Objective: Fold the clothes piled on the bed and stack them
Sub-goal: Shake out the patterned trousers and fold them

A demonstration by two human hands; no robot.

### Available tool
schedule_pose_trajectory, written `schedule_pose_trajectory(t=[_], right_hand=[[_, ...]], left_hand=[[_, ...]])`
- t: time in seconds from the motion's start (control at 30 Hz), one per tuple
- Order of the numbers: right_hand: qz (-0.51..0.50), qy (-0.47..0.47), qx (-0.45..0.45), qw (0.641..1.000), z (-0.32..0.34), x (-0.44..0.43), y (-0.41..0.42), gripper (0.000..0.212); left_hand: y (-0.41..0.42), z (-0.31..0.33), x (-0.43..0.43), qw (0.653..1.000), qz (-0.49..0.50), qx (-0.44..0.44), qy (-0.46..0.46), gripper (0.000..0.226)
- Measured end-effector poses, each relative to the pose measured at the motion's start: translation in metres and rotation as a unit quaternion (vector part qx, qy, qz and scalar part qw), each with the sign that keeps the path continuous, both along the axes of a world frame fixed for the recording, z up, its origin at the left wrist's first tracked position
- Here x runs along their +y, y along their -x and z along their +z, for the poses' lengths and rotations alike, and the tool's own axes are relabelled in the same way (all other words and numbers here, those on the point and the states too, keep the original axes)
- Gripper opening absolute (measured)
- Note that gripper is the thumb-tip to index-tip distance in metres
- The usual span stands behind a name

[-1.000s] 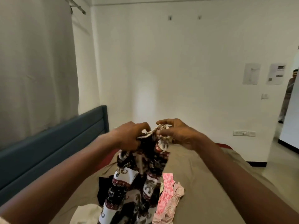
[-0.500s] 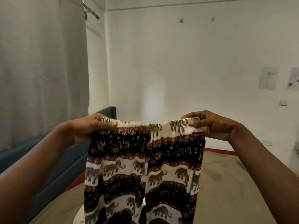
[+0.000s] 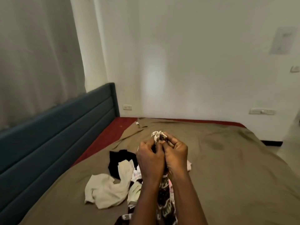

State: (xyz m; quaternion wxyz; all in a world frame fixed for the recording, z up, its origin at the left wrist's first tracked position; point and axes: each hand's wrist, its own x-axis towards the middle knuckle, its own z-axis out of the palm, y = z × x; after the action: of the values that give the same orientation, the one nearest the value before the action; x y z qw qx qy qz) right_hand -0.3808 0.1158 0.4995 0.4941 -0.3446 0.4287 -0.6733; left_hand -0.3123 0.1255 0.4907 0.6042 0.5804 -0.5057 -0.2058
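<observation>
The 2 hands meet above the middle of the bed [image 3: 227,159], knuckles side by side; the left hand [image 3: 150,161] and the right hand [image 3: 176,153] both have their fingers curled tight round the gathered top of the patterned trousers [image 3: 158,136], whose black, white and red print bunches out in a small tuft above the fingertips; the rest of the trousers hangs down between the 2 forearms and runs out of view at the lower edge; beneath and to the left of the hands the other clothes lie in a loose heap on the olive sheet: a cream garment [image 3: 105,190] crumpled nearest the left side, a black garment [image 3: 120,159] just behind it, and a sliver of pale pink cloth [image 3: 189,166] showing beside the right wrist; a strip of red mattress [image 3: 110,135] lies bare between the sheet and the blue padded headboard [image 3: 56,127]; a grey curtain [image 3: 37,54] hangs above the headboard
</observation>
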Motion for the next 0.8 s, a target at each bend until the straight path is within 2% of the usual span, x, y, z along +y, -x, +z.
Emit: schedule_pose_trajectory(t=[0.13, 0.27, 0.37, 0.43, 0.5, 0.57, 0.63, 0.73, 0.8], right_hand=[[0.007, -0.008, 0.031, 0.999, -0.021, 0.004, 0.007, 0.037], [0.035, -0.003, -0.001, 0.999, -0.029, 0.008, 0.017, 0.035], [0.018, 0.021, 0.048, 0.998, -0.036, 0.012, 0.029, 0.033], [0.014, 0.033, 0.062, 0.997, -0.042, 0.016, 0.039, 0.034], [0.029, 0.040, 0.070, 0.996, -0.045, 0.019, 0.046, 0.036], [0.059, 0.043, 0.088, 0.993, -0.043, 0.020, 0.052, 0.039], [0.087, 0.048, 0.092, 0.991, -0.037, 0.022, 0.053, 0.043], [0.122, 0.052, 0.067, 0.989, -0.028, 0.027, 0.054, 0.043], [0.123, 0.063, 0.057, 0.989, -0.021, 0.031, 0.055, 0.042]], left_hand=[[-0.007, -0.017, 0.005, 0.998, -0.051, -0.047, -0.006, 0.019], [-0.014, -0.019, 0.008, 0.978, -0.142, -0.146, -0.044, 0.041], [-0.028, -0.016, 0.017, 0.964, -0.230, -0.121, -0.050, 0.058], [-0.043, -0.018, 0.022, 0.972, -0.211, -0.097, -0.018, 0.061], [-0.059, -0.020, 0.021, 0.974, -0.182, -0.135, 0.023, 0.051], [-0.071, -0.019, 0.015, 0.950, -0.242, -0.198, 0.018, 0.047], [-0.079, -0.015, 0.006, 0.905, -0.313, -0.287, -0.019, 0.047], [-0.079, -0.010, -0.005, 0.844, -0.367, -0.390, -0.044, 0.050], [-0.078, -0.006, -0.008, 0.804, -0.375, -0.460, -0.042, 0.037]])
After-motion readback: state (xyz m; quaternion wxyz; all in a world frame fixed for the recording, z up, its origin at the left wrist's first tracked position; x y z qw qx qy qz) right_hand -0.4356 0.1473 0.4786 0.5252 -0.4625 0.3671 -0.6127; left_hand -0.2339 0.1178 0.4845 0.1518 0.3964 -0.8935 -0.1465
